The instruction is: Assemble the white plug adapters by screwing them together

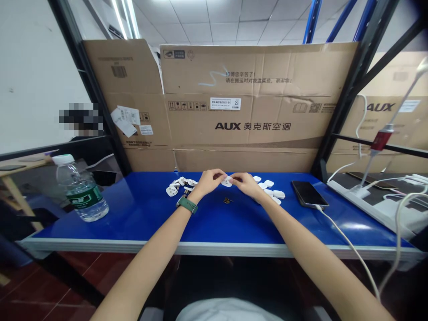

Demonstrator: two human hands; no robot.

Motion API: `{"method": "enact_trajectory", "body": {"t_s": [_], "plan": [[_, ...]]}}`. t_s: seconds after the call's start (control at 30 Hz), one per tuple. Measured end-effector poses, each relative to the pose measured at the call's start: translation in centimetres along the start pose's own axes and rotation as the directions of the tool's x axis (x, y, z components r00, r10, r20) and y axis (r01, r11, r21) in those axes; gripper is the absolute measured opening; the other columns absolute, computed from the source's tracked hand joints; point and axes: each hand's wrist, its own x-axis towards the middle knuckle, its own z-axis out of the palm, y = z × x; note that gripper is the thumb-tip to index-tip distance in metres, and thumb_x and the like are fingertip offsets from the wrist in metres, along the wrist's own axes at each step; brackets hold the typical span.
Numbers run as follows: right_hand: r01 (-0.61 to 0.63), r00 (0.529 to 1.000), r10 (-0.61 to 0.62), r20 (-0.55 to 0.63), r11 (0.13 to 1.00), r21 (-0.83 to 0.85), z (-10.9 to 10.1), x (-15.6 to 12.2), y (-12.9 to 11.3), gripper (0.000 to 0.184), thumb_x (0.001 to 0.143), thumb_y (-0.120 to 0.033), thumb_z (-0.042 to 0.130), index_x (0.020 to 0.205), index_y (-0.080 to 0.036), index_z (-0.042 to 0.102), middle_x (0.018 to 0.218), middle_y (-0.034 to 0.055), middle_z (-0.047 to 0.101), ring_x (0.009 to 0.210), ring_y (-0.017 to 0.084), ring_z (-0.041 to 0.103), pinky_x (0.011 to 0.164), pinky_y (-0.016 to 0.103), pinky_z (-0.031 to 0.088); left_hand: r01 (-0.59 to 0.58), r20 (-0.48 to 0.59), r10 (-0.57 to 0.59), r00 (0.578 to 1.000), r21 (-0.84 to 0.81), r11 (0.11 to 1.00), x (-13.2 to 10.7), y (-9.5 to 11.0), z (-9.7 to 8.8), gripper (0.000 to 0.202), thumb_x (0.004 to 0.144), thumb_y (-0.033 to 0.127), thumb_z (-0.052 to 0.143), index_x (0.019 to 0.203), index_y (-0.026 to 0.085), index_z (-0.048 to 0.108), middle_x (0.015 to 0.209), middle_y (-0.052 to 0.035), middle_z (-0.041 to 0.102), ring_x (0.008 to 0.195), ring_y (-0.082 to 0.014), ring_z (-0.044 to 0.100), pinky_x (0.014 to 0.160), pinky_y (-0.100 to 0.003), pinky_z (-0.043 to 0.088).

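Observation:
Both of my hands meet above the middle of the blue table (140,218). My left hand (209,180) and my right hand (246,183) pinch one small white plastic plug part (227,181) between their fingertips. A green watch (187,204) sits on my left wrist. To the left lies a pile of white plug parts (179,185), some with metal pins. Several white covers (271,189) lie to the right of my right hand. A few small brass pieces (228,200) rest on the table just below my hands.
A water bottle (81,189) stands at the table's left. A black phone (309,193) with a white cable (347,243) lies at the right. Cardboard boxes (254,107) wall off the back. A white power strip (368,200) and a lamp are on the right.

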Motion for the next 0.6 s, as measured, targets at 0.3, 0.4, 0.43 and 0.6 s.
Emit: {"method": "enact_trajectory", "body": {"t_s": [0.3,0.4,0.43,0.6], "plan": [[0.122,0.991,-0.092,0.093,0.910,-0.396,0.1,0.0,1.7,0.015,0.094,-0.019,0.064,0.097,-0.020,0.078,0.099,0.0072,0.079,0.095,0.023,0.068,0.093,0.033,0.044,0.219,-0.030,-0.222,0.975,0.337,0.915,-0.1,-2.2,-0.5,0.022,0.092,0.034,0.067,0.087,0.018,0.082,0.080,-0.0081,0.079,0.080,-0.0219,0.073,0.078,-0.029,0.050],[0.171,0.971,-0.076,0.227,0.885,-0.433,0.1,-0.4,1.2,0.013,0.093,-0.022,0.067,0.093,-0.025,0.080,0.095,0.0038,0.080,0.098,0.024,0.067,0.091,0.033,0.043,0.203,0.031,-0.243,0.969,0.457,0.866,-0.4,-2.5,-0.6,0.025,0.093,0.033,0.065,0.082,0.018,0.082,0.083,-0.0105,0.079,0.083,-0.0239,0.073,0.078,-0.030,0.049],[0.183,0.962,-0.070,0.264,0.883,-0.432,0.1,-0.5,0.9,0.012,0.093,-0.024,0.068,0.091,-0.025,0.080,0.094,0.0033,0.080,0.099,0.024,0.067,0.090,0.032,0.043,0.203,0.040,-0.254,0.966,0.487,0.850,-0.5,-2.4,-0.6,0.028,0.094,0.034,0.064,0.080,0.018,0.081,0.082,-0.0110,0.079,0.083,-0.0242,0.072,0.077,-0.030,0.049],[0.246,0.914,-0.073,0.399,0.881,-0.403,-0.2,-0.7,0.2,0.011,0.091,-0.028,0.071,0.091,-0.026,0.082,0.095,0.0024,0.081,0.091,0.021,0.071,0.086,0.029,0.044,0.238,0.021,-0.308,0.951,0.586,0.774,-0.8,-2.2,-0.6,0.033,0.095,0.040,0.060,0.081,0.020,0.081,0.083,-0.0121,0.079,0.085,-0.0257,0.074,0.076,-0.031,0.049]]}}
